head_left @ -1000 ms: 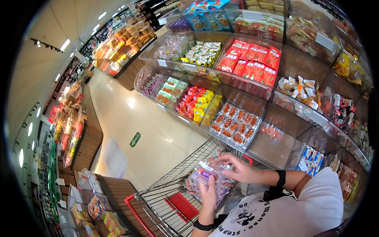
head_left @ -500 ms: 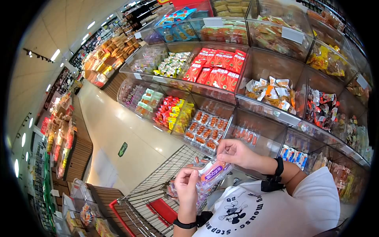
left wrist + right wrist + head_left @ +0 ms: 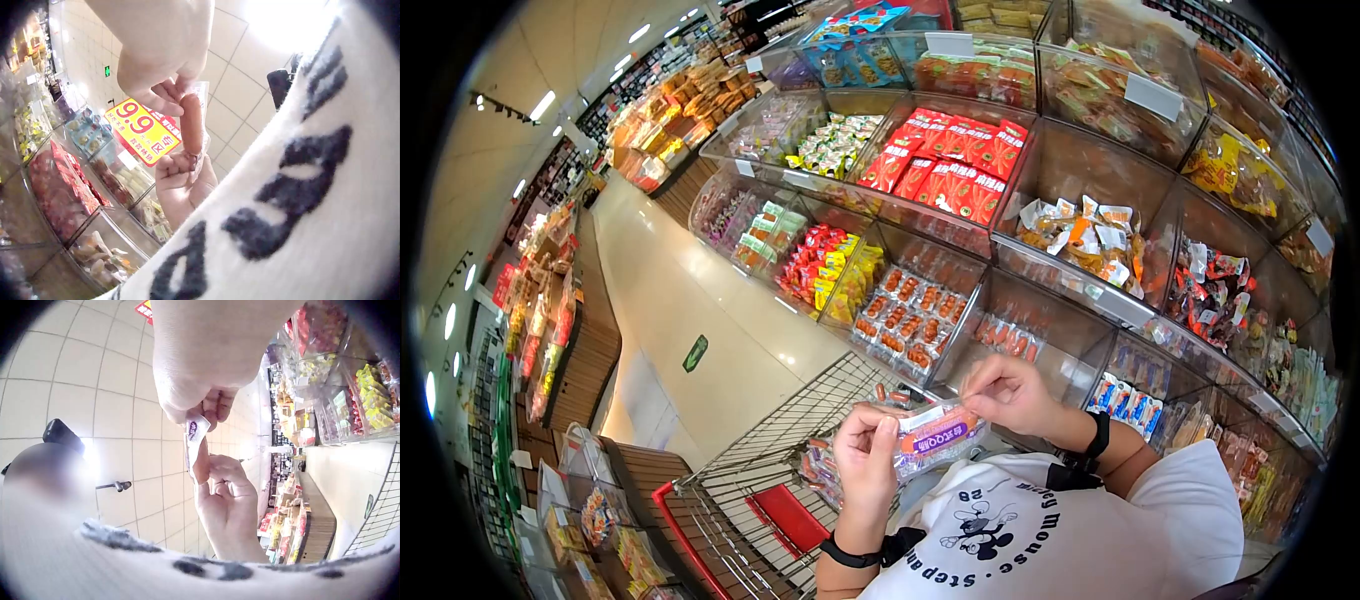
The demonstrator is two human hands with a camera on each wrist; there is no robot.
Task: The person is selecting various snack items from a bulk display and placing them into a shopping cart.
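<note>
Both hands hold one small clear packet [image 3: 940, 437] with a purple and white label, stretched between them above the cart. The left hand [image 3: 868, 455] pinches its left end between thumb and fingers; the right hand [image 3: 1012, 393] pinches the right end. In the left wrist view a reddish-brown sausage [image 3: 193, 125] shows through the wrapper, with the left hand [image 3: 164, 65] at the upper end and the right hand [image 3: 184, 187] at the lower one. The right wrist view shows the label's white edge [image 3: 196, 431] below the right hand [image 3: 206, 369]. More sausage packets [image 3: 820, 468] lie beneath the hands.
A wire shopping cart [image 3: 735, 500] with a red panel [image 3: 788, 518] stands in front of the body. Tiered clear bins [image 3: 880, 205] of packaged snacks rise ahead and right. Another stand [image 3: 580, 350] lies left across the aisle floor [image 3: 690, 300].
Since a second ago the hands have moved apart, from close together over the packets to opposite ends of one packet. The view has shifted; in the last half second the packet has turned more level.
</note>
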